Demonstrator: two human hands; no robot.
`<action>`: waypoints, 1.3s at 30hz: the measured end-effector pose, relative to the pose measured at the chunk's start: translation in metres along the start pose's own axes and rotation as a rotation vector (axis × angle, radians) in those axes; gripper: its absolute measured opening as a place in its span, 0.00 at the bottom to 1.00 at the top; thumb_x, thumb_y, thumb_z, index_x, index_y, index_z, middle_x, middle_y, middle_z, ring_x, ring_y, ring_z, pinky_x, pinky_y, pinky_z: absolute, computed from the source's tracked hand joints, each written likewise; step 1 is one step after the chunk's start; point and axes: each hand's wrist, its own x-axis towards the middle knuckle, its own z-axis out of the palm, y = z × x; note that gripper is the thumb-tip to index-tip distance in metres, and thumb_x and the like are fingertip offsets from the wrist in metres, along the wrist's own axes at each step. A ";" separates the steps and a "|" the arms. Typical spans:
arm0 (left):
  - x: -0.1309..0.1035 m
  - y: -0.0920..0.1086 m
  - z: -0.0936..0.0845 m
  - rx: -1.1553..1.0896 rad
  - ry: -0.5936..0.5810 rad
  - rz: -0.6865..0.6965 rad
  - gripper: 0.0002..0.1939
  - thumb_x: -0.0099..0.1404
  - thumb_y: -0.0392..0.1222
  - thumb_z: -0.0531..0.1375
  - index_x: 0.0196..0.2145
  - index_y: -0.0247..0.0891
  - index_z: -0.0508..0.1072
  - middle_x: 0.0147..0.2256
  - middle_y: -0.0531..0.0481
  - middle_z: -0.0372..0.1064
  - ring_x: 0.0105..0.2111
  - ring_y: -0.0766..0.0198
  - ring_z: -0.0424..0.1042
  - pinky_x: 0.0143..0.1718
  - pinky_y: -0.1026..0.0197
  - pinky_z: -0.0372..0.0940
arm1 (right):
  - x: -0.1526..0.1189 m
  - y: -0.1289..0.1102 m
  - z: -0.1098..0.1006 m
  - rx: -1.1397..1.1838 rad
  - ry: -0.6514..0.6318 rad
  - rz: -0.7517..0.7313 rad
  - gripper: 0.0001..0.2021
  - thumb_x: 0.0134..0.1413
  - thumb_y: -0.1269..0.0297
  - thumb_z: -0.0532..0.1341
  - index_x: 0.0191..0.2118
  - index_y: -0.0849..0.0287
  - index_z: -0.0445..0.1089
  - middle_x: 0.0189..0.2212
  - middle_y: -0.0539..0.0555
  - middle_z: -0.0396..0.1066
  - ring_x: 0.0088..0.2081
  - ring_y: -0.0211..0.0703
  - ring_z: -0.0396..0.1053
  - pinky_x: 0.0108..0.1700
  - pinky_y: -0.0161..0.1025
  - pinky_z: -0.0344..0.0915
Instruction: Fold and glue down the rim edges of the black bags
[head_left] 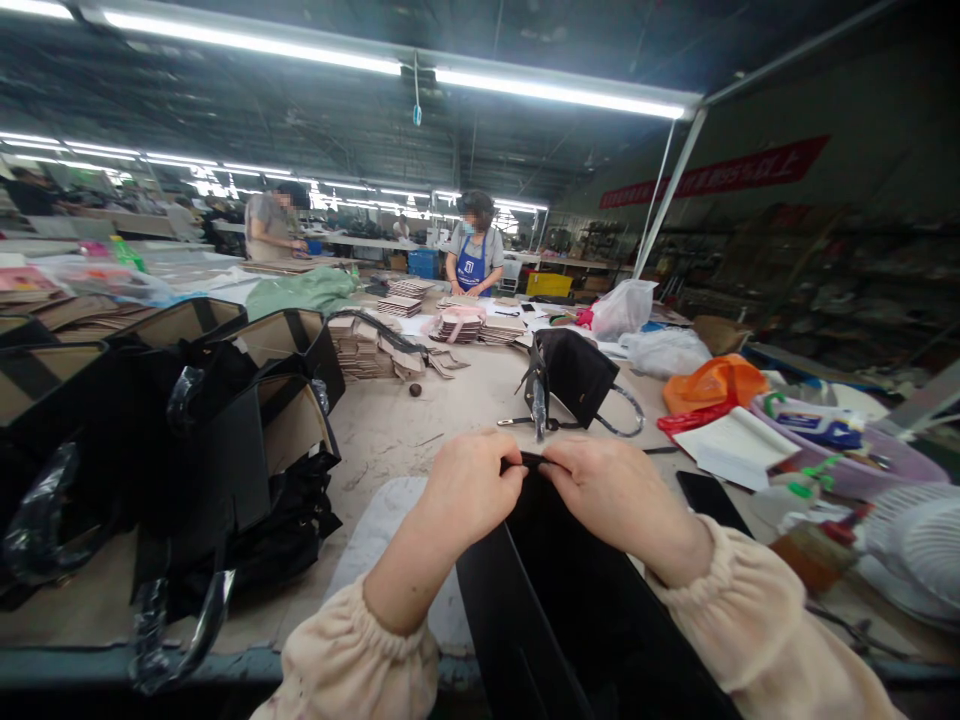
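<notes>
A black handbag body stands open-topped in front of me, overhanging the near edge of the table. My left hand pinches its far top rim, thumb and fingers closed on the edge. Just to the right, my right hand grips the same rim, so the two hands are a short gap apart. The bag's dark inside faces up between my forearms. Beyond my hands sits another black bag, its handle wrapped in clear plastic. What my hidden fingertips touch inside the rim I cannot make out.
Several black bags crowd the left side. Behind them are stacked brown boards. At right lie a phone, a purple basin, bottles and a white fan. A person in a blue apron works across the table.
</notes>
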 end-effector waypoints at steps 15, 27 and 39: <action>-0.001 -0.004 -0.013 0.025 -0.078 -0.111 0.06 0.58 0.42 0.59 0.28 0.40 0.75 0.30 0.51 0.75 0.32 0.62 0.71 0.33 0.61 0.60 | 0.004 -0.001 0.003 0.056 0.011 0.063 0.12 0.57 0.62 0.53 0.25 0.56 0.67 0.26 0.51 0.72 0.31 0.40 0.69 0.32 0.37 0.53; -0.001 0.003 -0.011 -0.031 -0.052 -0.117 0.07 0.56 0.45 0.62 0.33 0.45 0.79 0.36 0.53 0.75 0.35 0.62 0.72 0.38 0.61 0.62 | 0.001 -0.005 0.009 0.091 0.056 0.092 0.12 0.57 0.63 0.53 0.25 0.56 0.68 0.26 0.51 0.73 0.31 0.41 0.70 0.31 0.37 0.53; 0.000 -0.003 -0.007 -0.044 -0.045 -0.035 0.07 0.60 0.38 0.58 0.30 0.41 0.77 0.34 0.53 0.74 0.35 0.64 0.70 0.40 0.63 0.63 | 0.001 -0.003 0.008 0.134 0.045 0.098 0.13 0.57 0.62 0.53 0.25 0.57 0.68 0.25 0.51 0.72 0.29 0.39 0.69 0.29 0.37 0.51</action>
